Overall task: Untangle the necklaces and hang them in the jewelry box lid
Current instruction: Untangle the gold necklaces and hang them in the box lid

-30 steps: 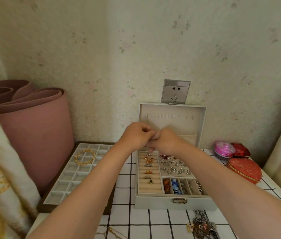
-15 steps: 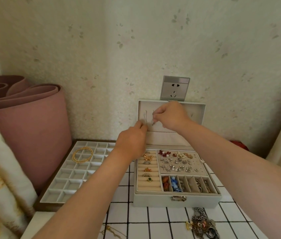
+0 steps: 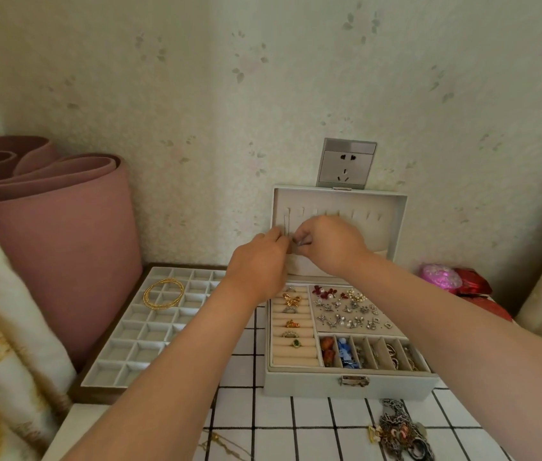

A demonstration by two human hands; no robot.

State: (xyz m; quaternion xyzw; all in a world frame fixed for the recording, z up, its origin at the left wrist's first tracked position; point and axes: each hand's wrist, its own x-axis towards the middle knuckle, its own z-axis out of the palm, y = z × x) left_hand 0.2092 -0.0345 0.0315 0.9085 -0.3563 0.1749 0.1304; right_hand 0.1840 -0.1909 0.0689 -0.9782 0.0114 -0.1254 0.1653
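Against the left end of the hook row in the pale grey rectangular jewelry box lid [image 3: 379, 227], a thin silvery necklace chain [image 3: 287, 222] hangs in two fine strands from the first slot. Just below, the left hand [image 3: 259, 261] pinches the strands with curled fingertips. The right hand [image 3: 329, 244], touching it, pinches a small dark piece at the chain's lower end; whether that is a clasp or a pendant I cannot tell.

The step looks like seating and straightening this chain. To do it well, keep the strands parallel and lightly taut, check that the chain sits fully down in its slot, then lower the end gently rather than dropping it.

Further out, the open grey jewelry box base [image 3: 346, 384] holds rings and earrings. A knotted heap of dark metal necklaces [image 3: 402, 430] waits on the white grid-patterned tabletop [image 3: 296, 410] in front.
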